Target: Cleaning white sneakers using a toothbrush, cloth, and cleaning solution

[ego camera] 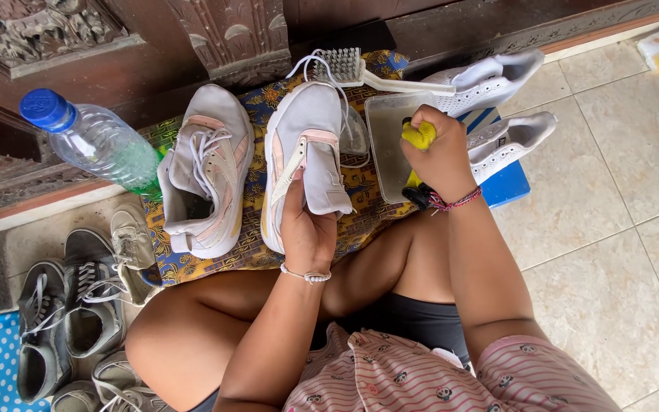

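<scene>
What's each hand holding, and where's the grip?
Left hand holds the white-and-pink sneaker at its heel end, sole side. Right hand is closed around a yellow brush, over the clear plastic tub.

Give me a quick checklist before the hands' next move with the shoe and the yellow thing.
1. Left hand grips the white and pink shoe: ok.
2. Right hand closed on the yellow thing: ok.
3. What the yellow thing is: cannot tell.
4. Clear tub under the right hand: ok.
5. Tub contents: cannot tell.
6. Brush lies untouched behind the shoe: ok.
</scene>
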